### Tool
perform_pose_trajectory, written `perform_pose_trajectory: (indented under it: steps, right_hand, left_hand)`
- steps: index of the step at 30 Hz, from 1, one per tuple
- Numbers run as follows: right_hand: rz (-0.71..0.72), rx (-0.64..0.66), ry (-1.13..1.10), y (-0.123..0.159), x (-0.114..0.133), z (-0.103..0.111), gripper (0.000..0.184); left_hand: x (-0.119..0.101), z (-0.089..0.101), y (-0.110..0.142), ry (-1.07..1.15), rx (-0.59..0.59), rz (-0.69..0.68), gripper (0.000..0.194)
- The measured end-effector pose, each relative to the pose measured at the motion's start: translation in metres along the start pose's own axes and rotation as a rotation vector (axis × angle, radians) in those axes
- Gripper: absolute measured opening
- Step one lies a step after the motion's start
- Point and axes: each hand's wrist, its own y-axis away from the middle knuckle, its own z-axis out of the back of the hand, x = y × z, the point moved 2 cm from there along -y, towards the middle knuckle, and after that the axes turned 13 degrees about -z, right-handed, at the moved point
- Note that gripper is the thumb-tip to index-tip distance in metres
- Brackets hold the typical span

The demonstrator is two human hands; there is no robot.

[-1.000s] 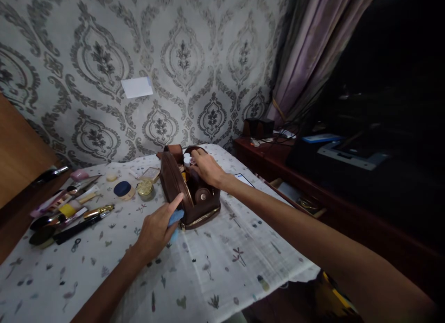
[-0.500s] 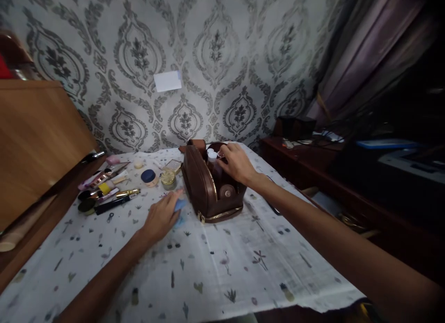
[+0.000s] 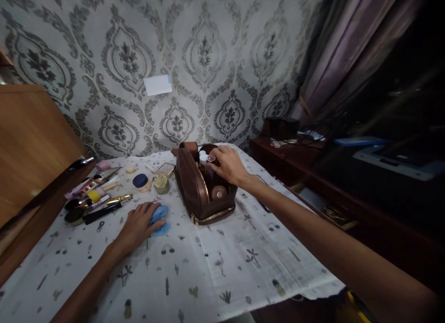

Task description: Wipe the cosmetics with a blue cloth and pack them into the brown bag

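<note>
Brown bag (image 3: 189, 184) stands unzipped under the half-curled right hand (image 3: 227, 165) and to the right of the left hand (image 3: 137, 222), loosely spread on a crumpled blue wad (image 3: 160, 215). Right fingertips meet a round bottle top (image 3: 210, 158), grip unclear; keeping it upright would best spare the white cap (image 3: 203, 159) just beside it.

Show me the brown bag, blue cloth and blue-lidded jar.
Brown bag (image 3: 196, 191), head view: its side panel.
Blue cloth (image 3: 160, 213), head view: its uncovered part.
Blue-lidded jar (image 3: 141, 180), head view: its lid.
</note>
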Motion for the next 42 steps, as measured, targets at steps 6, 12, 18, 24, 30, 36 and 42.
perform_pose_trajectory:
  steps: [6, 12, 18, 24, 30, 36, 42]
  right_hand:
    - [0.175, 0.197, 0.033, 0.017, 0.006, 0.026, 0.013]
    - [0.290, 0.297, 0.167, 0.040, -0.002, 0.056, 0.014]
    - [0.354, 0.348, 0.225, 0.058, -0.005, 0.064, 0.019]
    - [0.266, 0.231, 0.034, 0.070, 0.000, 0.068, 0.017]
    - [0.391, 0.137, -0.483, 0.105, 0.046, 0.072, 0.022]
    - [0.493, 0.408, -0.656, 0.143, 0.098, 0.017, 0.020]
    - [0.063, 0.509, -0.751, 0.139, 0.122, -0.062, 0.038]
  left_hand:
    - [0.002, -0.004, 0.002, -0.004, -0.051, -0.018, 0.052]
    - [0.004, -0.006, 0.004, -0.004, -0.049, -0.019, 0.051]
    - [0.006, -0.009, 0.004, -0.009, -0.075, -0.030, 0.048]
    - [0.002, -0.005, 0.004, -0.007, -0.107, -0.067, 0.043]
    - [-0.001, 0.006, -0.013, -0.046, -0.037, -0.030, 0.030]
    - [0.012, 0.028, -0.068, -0.134, -0.255, 0.023, 0.033]
    - [0.021, 0.029, -0.113, -0.044, -0.167, 0.031, 0.039]
